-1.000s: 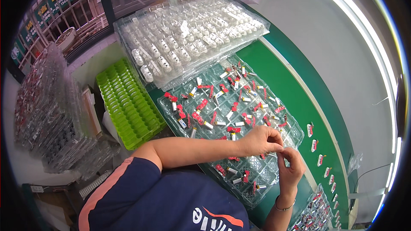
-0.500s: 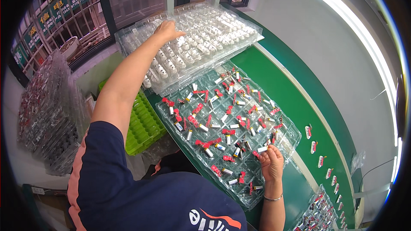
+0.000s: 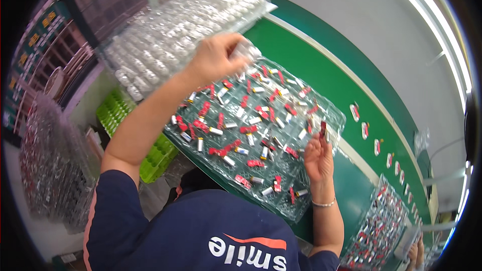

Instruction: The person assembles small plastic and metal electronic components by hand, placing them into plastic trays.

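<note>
Left hand (image 3: 213, 60) closed around a small clear plastic piece (image 3: 247, 50), raised above the far edge of the clear blister tray (image 3: 329, 115). Right hand (image 3: 317, 158) pinching a small red part (image 3: 323, 128) between fingertips, over the right side of that tray. Tray scattered with red and silver parts (image 3: 236, 130) lying loose in its pockets. Beyond the tray, a second clear tray of pale pieces (image 3: 165, 35). Left of the tray, partly under it, a bright green tray (image 3: 150, 158). Right of the tray, a row of single red parts (image 3: 365, 130) on the green tabletop (image 3: 321, 65). Near right of the tray, another clear tray of parts (image 3: 381, 226).
</note>
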Available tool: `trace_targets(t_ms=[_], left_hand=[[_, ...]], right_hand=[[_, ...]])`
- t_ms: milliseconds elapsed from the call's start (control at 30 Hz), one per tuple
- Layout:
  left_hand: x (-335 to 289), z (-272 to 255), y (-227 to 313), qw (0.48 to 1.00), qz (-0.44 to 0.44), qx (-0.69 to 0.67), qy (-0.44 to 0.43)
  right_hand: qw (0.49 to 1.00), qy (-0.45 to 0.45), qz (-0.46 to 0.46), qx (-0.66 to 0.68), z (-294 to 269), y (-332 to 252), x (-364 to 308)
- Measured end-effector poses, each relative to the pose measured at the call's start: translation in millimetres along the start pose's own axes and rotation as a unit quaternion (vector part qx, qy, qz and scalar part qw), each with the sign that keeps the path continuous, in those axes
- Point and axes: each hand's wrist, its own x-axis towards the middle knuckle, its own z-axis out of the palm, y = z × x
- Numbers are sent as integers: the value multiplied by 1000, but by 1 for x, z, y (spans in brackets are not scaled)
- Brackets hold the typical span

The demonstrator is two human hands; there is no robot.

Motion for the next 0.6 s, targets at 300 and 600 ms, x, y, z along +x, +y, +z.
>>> trace_targets(t_ms=[300, 600], left_hand=[[-71, 190, 82, 972, 162, -139, -94], [-73, 184, 90, 590, -330, -628, -386]], right_hand=[[930, 194, -240, -199, 37, 3, 1], [859, 252, -261, -360, 11, -20, -14]])
